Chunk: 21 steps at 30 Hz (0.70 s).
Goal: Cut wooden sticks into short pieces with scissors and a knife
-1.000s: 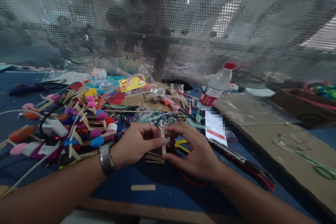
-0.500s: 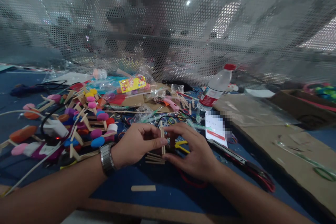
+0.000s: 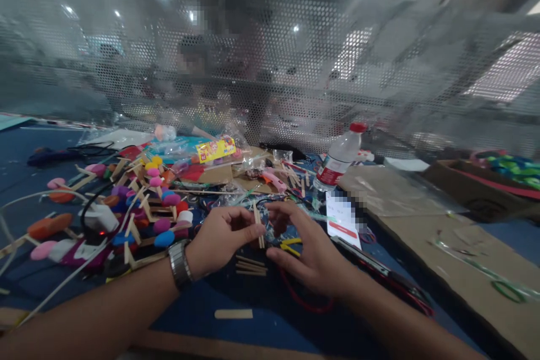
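Note:
My left hand (image 3: 225,234), with a metal watch at the wrist, pinches a few thin wooden craft sticks (image 3: 259,219) upright between thumb and fingers. Just to their right, my right hand (image 3: 306,244) is apart from the sticks, thumb and fingers spread with nothing in them. Under the hands lie several more wooden sticks (image 3: 251,266) in a small group. A single round-ended craft stick (image 3: 233,314) rests nearer the table's front edge. Yellow-handled pliers or a similar tool (image 3: 291,246) show partly behind my right hand.
Left, a heap of stick pieces with coloured clay blobs (image 3: 162,225) surrounds a white charger (image 3: 101,219) and its cable. A water bottle (image 3: 340,157), a lit phone (image 3: 342,222) and a utility knife (image 3: 371,261) stand or lie right. Cardboard (image 3: 422,236) covers the right side; perforated mesh (image 3: 295,79) rises behind.
My right hand has let go of the sticks and opened, moving slightly away. The left hand still holds them. The whole view has shifted a little as the head tilted up.

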### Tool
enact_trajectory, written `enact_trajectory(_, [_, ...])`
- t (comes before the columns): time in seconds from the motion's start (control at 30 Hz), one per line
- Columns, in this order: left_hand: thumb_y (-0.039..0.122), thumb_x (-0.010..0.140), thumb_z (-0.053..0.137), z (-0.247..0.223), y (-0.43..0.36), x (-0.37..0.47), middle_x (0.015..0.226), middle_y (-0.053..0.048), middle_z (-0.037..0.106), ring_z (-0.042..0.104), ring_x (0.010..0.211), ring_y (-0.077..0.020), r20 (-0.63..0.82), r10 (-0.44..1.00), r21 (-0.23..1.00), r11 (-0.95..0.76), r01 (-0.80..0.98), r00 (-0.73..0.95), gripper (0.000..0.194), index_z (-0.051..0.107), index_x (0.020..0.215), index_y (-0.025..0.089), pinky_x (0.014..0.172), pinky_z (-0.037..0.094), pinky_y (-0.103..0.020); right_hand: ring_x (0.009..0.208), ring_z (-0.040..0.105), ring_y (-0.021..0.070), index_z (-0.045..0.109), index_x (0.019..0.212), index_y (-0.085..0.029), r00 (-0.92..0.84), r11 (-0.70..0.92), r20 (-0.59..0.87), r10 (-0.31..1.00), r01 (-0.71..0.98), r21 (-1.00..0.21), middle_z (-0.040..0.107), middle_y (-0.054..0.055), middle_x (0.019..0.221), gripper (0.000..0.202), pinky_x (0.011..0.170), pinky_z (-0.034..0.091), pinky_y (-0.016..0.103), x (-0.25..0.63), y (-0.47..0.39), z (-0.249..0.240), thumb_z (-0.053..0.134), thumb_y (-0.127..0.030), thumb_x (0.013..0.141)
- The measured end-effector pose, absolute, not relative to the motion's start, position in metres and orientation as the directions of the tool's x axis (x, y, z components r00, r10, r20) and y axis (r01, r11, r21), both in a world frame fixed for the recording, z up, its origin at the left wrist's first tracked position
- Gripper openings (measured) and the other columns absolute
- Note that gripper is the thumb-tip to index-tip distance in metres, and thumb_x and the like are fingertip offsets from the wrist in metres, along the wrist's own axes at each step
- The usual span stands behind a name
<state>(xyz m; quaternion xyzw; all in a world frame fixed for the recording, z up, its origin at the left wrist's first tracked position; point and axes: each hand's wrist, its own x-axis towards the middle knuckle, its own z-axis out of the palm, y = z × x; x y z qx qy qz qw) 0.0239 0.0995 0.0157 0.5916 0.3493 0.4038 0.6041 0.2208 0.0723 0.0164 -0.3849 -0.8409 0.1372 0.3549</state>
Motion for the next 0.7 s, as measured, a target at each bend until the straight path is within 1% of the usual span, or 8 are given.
enact_trajectory(0.07, [0.036,0.067,0.084,0.018,0.098,0.024,0.061,0.002,0.062,0.058,0.06,-0.0122,0.068,0.91,0.995,-0.033,-0.092,0.409,0.029,0.064,0.068,0.015,0.061,0.048,-0.024,0.08,0.063,0.0232,0.049,0.119,-0.019,-0.455,0.591,0.379,0.806,0.652,-0.475,0.064,0.009,0.096,0.029,0.072,0.054,0.038,0.221,0.072,0.025,0.053,-0.033,0.095])
enact_trajectory(0.13, [0.037,0.065,0.086,0.02,0.097,0.024,0.061,0.003,0.062,0.058,0.059,-0.0123,0.078,0.917,0.994,-0.04,-0.105,0.391,0.031,0.064,0.068,0.015,0.062,0.05,-0.025,0.082,0.065,0.0246,0.055,0.107,-0.019,-0.475,0.532,0.241,0.847,0.746,-0.401,0.067,0.01,0.095,0.015,0.072,0.054,0.038,0.225,0.071,0.032,0.053,-0.023,0.093])
enact_trajectory(0.2, [0.038,0.063,0.088,0.022,0.096,0.024,0.061,0.003,0.061,0.058,0.058,-0.0122,0.087,0.923,0.993,-0.048,-0.112,0.376,0.033,0.064,0.067,0.015,0.06,0.05,-0.025,0.083,0.068,0.027,0.059,0.096,-0.02,-0.502,0.525,0.162,0.85,0.781,-0.339,0.07,0.01,0.093,0.011,0.073,0.054,0.04,0.234,0.068,0.036,0.058,-0.017,0.086])
enact_trajectory(0.27, [0.039,0.062,0.088,0.023,0.095,0.023,0.061,0.002,0.062,0.057,0.057,-0.0123,0.094,0.926,0.992,-0.055,-0.116,0.365,0.033,0.065,0.067,0.015,0.058,0.05,-0.025,0.075,0.07,0.0281,0.062,0.089,-0.021,-0.506,0.518,0.126,0.853,0.797,-0.311,0.073,0.009,0.087,0.012,0.067,0.054,0.04,0.244,0.061,0.035,0.065,-0.016,0.079])
enact_trajectory(0.4, [0.04,0.062,0.089,0.02,0.094,0.022,0.063,0.001,0.063,0.057,0.058,-0.0122,0.109,0.935,0.991,-0.074,-0.115,0.338,0.034,0.067,0.069,0.015,0.059,0.05,-0.025,0.09,0.073,0.0356,0.066,0.104,-0.02,-0.455,0.442,0.006,0.891,0.862,-0.249,0.076,0.015,0.104,0.032,0.076,0.057,0.047,0.259,0.047,0.025,0.069,-0.011,0.074])
enact_trajectory(0.53, [0.045,0.063,0.087,0.018,0.094,0.021,0.068,-0.001,0.067,0.062,0.059,-0.0139,0.107,0.94,0.991,-0.075,-0.11,0.325,0.037,0.066,0.071,0.015,0.058,0.054,-0.026,0.102,0.071,0.0395,0.065,0.12,-0.015,-0.423,0.406,-0.012,0.906,0.876,-0.26,0.073,0.02,0.115,0.048,0.085,0.056,0.054,0.259,0.042,0.018,0.069,-0.008,0.072])
enact_trajectory(0.63, [0.047,0.065,0.086,0.017,0.095,0.021,0.069,-0.002,0.068,0.064,0.06,-0.0151,0.104,0.937,0.991,-0.072,-0.109,0.333,0.038,0.066,0.073,0.014,0.057,0.056,-0.027,0.104,0.07,0.0377,0.064,0.122,-0.015,-0.432,0.409,-0.01,0.902,0.861,-0.301,0.073,0.019,0.116,0.049,0.088,0.055,0.053,0.255,0.043,0.018,0.067,-0.009,0.074])
enact_trajectory(0.7, [0.047,0.065,0.085,0.016,0.095,0.022,0.068,-0.002,0.068,0.065,0.06,-0.0154,0.107,0.934,0.991,-0.073,-0.111,0.34,0.039,0.066,0.073,0.014,0.057,0.057,-0.027,0.101,0.071,0.0335,0.065,0.119,-0.017,-0.449,0.422,-0.009,0.893,0.845,-0.328,0.074,0.015,0.113,0.045,0.087,0.055,0.047,0.254,0.045,0.019,0.063,-0.008,0.075])
